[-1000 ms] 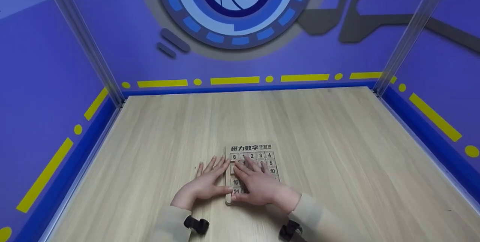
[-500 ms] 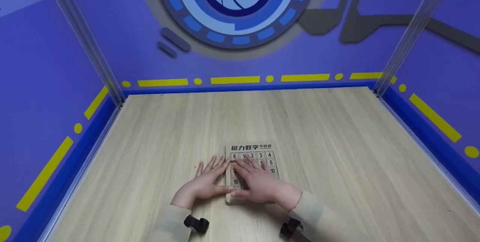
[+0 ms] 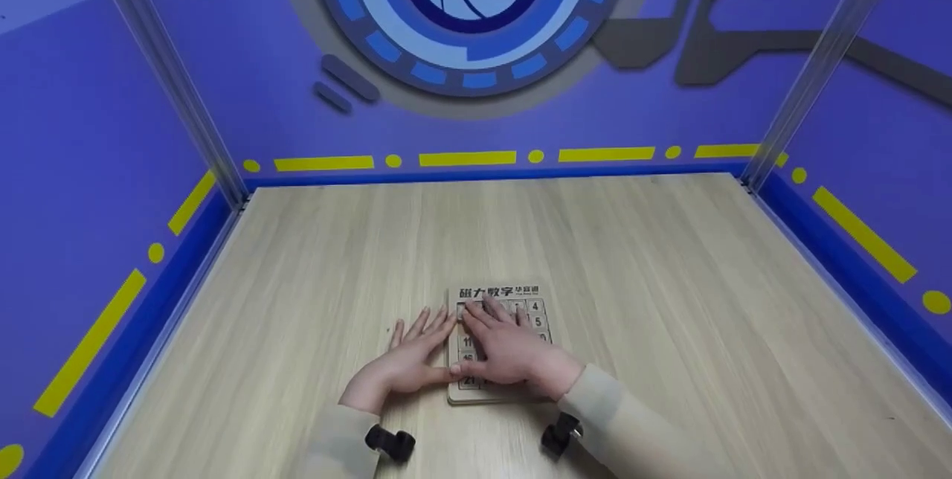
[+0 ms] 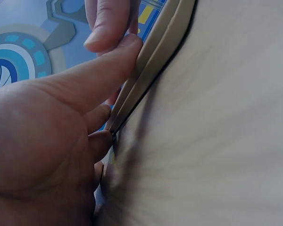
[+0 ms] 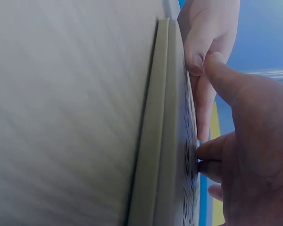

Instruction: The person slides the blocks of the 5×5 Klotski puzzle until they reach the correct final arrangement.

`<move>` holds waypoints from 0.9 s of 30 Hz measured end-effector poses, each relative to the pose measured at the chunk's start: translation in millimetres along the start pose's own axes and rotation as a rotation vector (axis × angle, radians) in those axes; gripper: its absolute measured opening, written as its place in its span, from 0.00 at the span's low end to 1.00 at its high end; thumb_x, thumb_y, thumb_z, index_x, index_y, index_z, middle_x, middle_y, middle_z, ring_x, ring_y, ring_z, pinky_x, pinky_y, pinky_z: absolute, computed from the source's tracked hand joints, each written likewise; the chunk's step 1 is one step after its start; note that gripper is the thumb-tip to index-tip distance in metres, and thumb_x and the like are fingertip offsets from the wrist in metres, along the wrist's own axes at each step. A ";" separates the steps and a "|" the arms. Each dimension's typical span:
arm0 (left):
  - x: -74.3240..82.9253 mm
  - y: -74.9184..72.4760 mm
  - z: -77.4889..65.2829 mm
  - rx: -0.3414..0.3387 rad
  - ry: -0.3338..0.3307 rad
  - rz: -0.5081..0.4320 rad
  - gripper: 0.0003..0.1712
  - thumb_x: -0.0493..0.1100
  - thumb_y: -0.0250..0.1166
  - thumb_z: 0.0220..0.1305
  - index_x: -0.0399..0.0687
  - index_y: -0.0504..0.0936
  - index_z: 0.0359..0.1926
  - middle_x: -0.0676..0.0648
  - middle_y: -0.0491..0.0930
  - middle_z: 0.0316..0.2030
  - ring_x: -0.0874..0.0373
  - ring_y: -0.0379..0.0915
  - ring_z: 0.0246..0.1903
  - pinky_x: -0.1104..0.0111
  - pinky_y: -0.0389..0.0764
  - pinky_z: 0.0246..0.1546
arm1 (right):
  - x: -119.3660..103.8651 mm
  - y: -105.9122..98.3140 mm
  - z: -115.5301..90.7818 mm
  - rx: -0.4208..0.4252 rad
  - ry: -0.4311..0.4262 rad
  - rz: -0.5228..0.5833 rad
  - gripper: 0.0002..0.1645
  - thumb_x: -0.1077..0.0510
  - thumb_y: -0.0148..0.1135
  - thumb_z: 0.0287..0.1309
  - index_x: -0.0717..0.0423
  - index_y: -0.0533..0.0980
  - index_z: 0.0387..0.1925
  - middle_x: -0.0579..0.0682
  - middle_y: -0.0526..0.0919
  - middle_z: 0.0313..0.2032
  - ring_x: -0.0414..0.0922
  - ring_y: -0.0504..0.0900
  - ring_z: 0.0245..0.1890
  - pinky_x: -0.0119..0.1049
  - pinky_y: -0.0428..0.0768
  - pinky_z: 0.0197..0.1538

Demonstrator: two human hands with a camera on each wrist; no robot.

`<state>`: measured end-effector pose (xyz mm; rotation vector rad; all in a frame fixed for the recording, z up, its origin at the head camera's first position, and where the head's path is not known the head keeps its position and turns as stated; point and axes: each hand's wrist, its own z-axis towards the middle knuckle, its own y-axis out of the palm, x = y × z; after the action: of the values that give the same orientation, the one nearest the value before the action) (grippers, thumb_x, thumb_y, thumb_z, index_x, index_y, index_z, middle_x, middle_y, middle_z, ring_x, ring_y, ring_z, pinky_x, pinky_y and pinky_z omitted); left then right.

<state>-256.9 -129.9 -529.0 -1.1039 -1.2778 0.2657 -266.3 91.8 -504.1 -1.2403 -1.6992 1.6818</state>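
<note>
A wooden number slide puzzle [image 3: 483, 395] lies flat on the table, its numbered tiles in rows under a printed title. My left hand [image 3: 407, 364] rests along the puzzle's left side, fingers extended, the thumb against the edge near the lower left corner. Over the tiles spreads my right hand [image 3: 509, 352], its index fingertip on the upper left tiles and its thumb at the left edge, close to the left thumb. The right hand hides many middle tiles. In the left wrist view the puzzle's edge [image 4: 153, 61] shows two layers.
The wood-grain table [image 3: 632, 263] extends around the puzzle. Blue printed panels [image 3: 476, 129] enclose it at the back and both sides, with metal posts [image 3: 175, 85] at the corners. A black strap device [image 3: 390, 443] sits on each wrist.
My right hand has shifted up the puzzle, its index finger now near the top left corner. A dark gap shows there, where tile 6 was visible. The left hand stays put.
</note>
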 end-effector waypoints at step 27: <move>3.5 -0.2 -1.9 -0.005 -0.022 -0.010 0.58 0.69 0.66 0.62 0.49 0.51 0.82 0.41 0.43 0.83 0.36 0.30 0.82 0.34 0.25 0.77 | 5.4 3.2 -18.6 0.043 0.014 0.054 0.61 0.19 0.50 0.61 0.51 0.51 0.82 0.49 0.47 0.83 0.59 0.42 0.83 0.75 0.46 0.77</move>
<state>-254.2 -128.5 -526.4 -1.1010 -1.3042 0.2676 -252.9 106.0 -505.6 -1.2856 -1.6262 1.7274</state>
